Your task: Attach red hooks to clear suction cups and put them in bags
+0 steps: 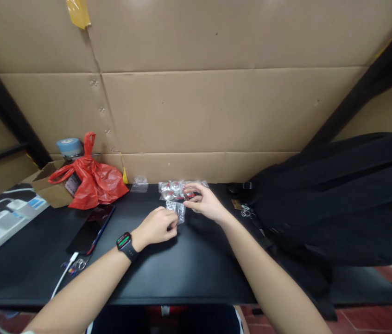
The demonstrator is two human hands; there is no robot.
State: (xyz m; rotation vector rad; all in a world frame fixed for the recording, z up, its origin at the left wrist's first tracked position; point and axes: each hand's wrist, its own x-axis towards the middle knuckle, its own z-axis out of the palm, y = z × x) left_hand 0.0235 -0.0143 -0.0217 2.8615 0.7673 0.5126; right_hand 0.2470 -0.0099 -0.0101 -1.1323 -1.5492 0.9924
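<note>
Near the middle of the black tabletop, my left hand (159,226) has its fingers curled closed on the lower edge of a small clear plastic bag (175,208). My right hand (205,202) reaches in from the right, thumb and fingers curved toward each other. A small, dark, shiny thing shows between them, too small to name. Just behind lie clear plastic packs (172,189) with round silver and red pieces inside, partly hidden by my right hand. A black smartwatch (125,243) is on my left wrist.
A red plastic bag (95,183) and a cardboard box (52,188) stand at the left, with a phone (91,229) and a white power strip (11,227) nearby. A flat clear bag (139,184) lies by the cardboard wall (196,111). A black backpack (338,199) fills the right.
</note>
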